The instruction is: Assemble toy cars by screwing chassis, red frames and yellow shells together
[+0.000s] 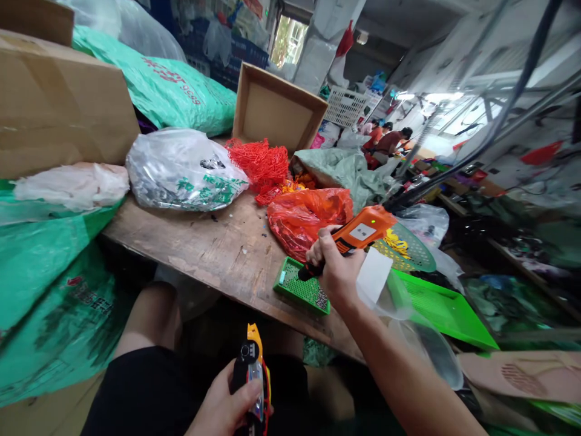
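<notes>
A person's left hand (222, 399) grips a black-and-yellow toy (254, 357) over the lap (140, 390); the right hand (336, 266) clasps an orange tool (382, 219) — white label (362, 232) unreadable — above a green basket (294, 289) on a scuffed wooden table (204, 242). Red characters (169, 71) mark a green sack (209, 112); cluttered workshop (408, 42) beyond.

Wooden table (195, 242), green basket (295, 298), red bag (313, 215)

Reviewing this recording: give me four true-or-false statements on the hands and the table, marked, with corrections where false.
1. The right hand holds an orange-and-black device. True.
2. The left hand is empty. False: it holds a yellow-and-black object.
3. The small green tray sits on the wooden table. True.
4. The red plastic bag lies inside that tray. False: it lies on the table, beyond the tray.
</notes>
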Motion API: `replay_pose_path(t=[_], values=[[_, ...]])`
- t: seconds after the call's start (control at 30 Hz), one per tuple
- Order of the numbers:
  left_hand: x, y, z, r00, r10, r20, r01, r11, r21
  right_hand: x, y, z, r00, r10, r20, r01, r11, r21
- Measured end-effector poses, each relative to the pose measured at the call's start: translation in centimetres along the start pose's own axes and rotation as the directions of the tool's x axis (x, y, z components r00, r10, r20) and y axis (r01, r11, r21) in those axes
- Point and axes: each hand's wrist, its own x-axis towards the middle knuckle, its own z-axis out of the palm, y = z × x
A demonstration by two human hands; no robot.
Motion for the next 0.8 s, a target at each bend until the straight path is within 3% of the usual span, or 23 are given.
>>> replay_pose_path(t=[0.17,0.4,0.57,0.8], values=[[0.5,0.1,1.0,0.998,0.056,0.040,-0.058,0.997,0.059,-2.0,-2.8,0.5,1.000,-0.013,0.019,0.014,0.999,-0.034],[1.6,0.5,2.6,0.991,0.133,0.023,-0.135,0.972,0.192,-7.4,-6.3,1.3,0.983,0.063,0.170,-0.048,0.995,-0.089],[1.2,1.7,3.4,0.989,0.150,-0.015,-0.136,0.932,0.337,-10.0,-6.6,1.1,0.954,0.128,0.270,-0.103,0.989,-0.104],[1.5,1.5,3.2,0.984,0.175,-0.021,-0.153,0.908,0.390,-11.6,-6.0,-0.1,0.927,0.173,0.333,-0.129,0.980,-0.150]])
